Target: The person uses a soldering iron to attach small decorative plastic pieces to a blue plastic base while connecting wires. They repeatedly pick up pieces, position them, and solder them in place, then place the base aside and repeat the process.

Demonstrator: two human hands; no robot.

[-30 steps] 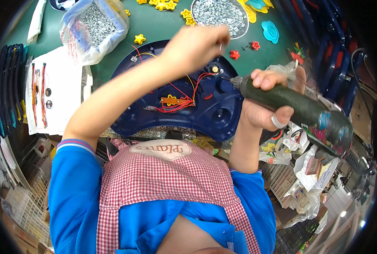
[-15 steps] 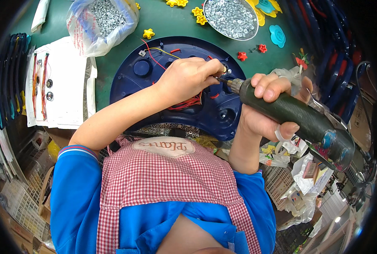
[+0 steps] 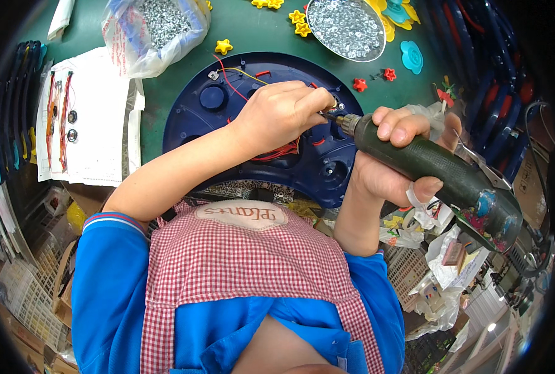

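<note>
Right hand (image 3: 383, 168): fingers wrapped round dark driver (image 3: 439, 165), bit toward ten o'clock; probably weighty, best gripped mid-barrel. Left hand (image 3: 280, 115) pinched near bit, contents hidden. Blue shell (image 3: 190, 121) beneath, nine o'clock of driver: likely light, stiff; take rim, spare wires (image 3: 280, 151)

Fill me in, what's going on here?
A person's right hand grips a dark green power tool, its tip right by the fingertips of the left hand, over a navy blue plastic shell. Whether those fingers pinch something small can't be made out. Red wires lie in the shell, partly hidden by the left hand. Beyond it sits a round dish of small metal pieces.
</note>
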